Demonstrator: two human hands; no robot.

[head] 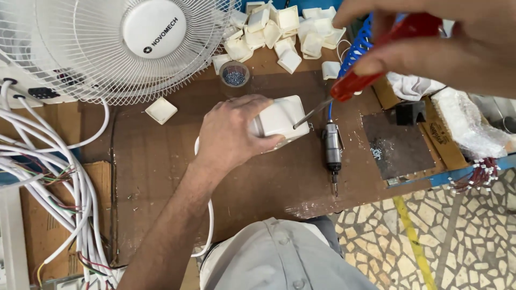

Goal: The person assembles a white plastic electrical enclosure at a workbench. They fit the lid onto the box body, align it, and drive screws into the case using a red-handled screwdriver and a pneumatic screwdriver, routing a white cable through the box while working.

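My left hand (231, 131) grips a small white plastic box (282, 118) against the brown worktable (161, 161). At the top right, close to the camera, my right hand (430, 40) holds a red-handled screwdriver (371, 67). Its metal tip touches the box's top face near the right edge. A white cord (209, 225) runs from under my left hand toward my body.
A white fan (115, 45) stands at the back left. A heap of white plastic covers (279, 29) and a small cup of screws (235, 74) lie behind the box. A powered screwdriver (332, 153) on a blue coiled hose lies right of it. Bundled wires (64, 198) hang at left.
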